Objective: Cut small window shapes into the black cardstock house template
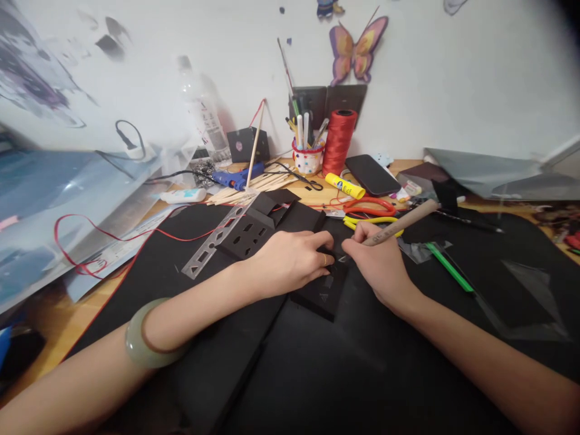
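My right hand (380, 263) is closed around a wooden-handled craft knife (399, 223), its thin tip slanting down to a piece of black card (315, 302). My left hand (294, 260), with curled fingers and a ring, presses that card against the dark mat from the left. Small triangular marks show on the card's near part; my fingers hide some of its surface. Just beyond my left hand lies a folded black card piece (249, 232) with several cut-out shapes. Partly under it is a clear stencil ruler (211, 244) with geometric holes.
Behind my hands lie yellow-and-red-handled scissors (369, 208), a glue stick (345, 186) and a phone (372, 175). Further back stand a red thread spool (339, 142), a pen cup (308, 158) and a blue glue gun (238, 177). A green cutter (448, 267) lies at right.
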Available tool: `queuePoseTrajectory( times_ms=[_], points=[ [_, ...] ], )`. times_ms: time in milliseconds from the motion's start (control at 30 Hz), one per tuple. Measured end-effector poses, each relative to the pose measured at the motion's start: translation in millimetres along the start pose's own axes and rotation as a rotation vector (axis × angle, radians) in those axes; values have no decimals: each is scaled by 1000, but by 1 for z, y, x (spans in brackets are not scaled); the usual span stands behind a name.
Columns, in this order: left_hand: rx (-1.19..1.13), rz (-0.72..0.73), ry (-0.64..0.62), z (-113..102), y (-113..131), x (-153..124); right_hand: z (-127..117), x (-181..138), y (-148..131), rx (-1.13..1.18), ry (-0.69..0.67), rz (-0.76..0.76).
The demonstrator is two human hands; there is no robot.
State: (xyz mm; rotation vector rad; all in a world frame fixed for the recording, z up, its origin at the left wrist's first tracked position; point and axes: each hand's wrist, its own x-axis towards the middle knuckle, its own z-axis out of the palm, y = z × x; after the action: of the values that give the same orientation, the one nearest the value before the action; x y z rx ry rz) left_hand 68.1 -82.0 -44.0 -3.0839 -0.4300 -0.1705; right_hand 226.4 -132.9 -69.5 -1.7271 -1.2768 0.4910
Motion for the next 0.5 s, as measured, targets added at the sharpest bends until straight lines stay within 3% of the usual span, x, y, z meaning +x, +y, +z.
queuePoseTrajectory(
  times_ms=[333, 500],
  points=[
    [131, 207, -32, -1, 3, 13, 1, 4, 9, 294, 78, 76],
    [99, 180, -31, 1, 5, 12, 3, 4, 10, 358, 91, 67]
  ],
)
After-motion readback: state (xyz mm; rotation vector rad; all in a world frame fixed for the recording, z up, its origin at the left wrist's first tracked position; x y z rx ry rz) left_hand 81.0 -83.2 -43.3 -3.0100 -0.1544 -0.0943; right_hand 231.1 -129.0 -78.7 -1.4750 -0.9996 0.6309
